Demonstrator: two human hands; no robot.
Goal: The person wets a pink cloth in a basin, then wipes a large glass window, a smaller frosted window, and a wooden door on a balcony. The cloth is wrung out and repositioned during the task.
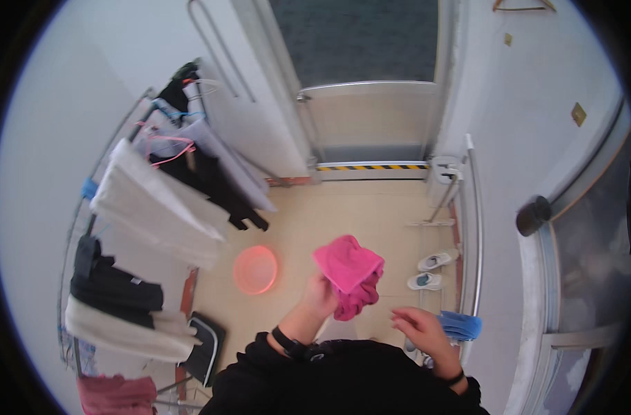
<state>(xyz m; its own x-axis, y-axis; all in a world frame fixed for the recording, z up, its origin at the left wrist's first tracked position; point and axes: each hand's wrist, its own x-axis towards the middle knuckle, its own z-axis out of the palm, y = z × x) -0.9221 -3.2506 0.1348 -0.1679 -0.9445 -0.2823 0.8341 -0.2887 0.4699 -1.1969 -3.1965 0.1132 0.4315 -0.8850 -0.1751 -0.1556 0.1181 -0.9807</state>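
Observation:
A bunched pink cloth [350, 264], perhaps a towel, hangs in folds from my left hand [319, 296], whose fingers are partly hidden behind it. My right hand [418, 328] holds nothing; its fingers are apart, to the right of the cloth and not touching it. Close beside that hand, a folded blue cloth [459, 326] lies over a rail. On the floor, left of the pink cloth, stands a round orange-pink plastic basin [255, 270].
A metal drying rack [91, 225] runs along the left with a white towel [154, 202] and dark garments [115, 282]. White shoes [425, 281] sit on a low rack at right. Ahead are a door [372, 122] and a striped threshold [372, 167].

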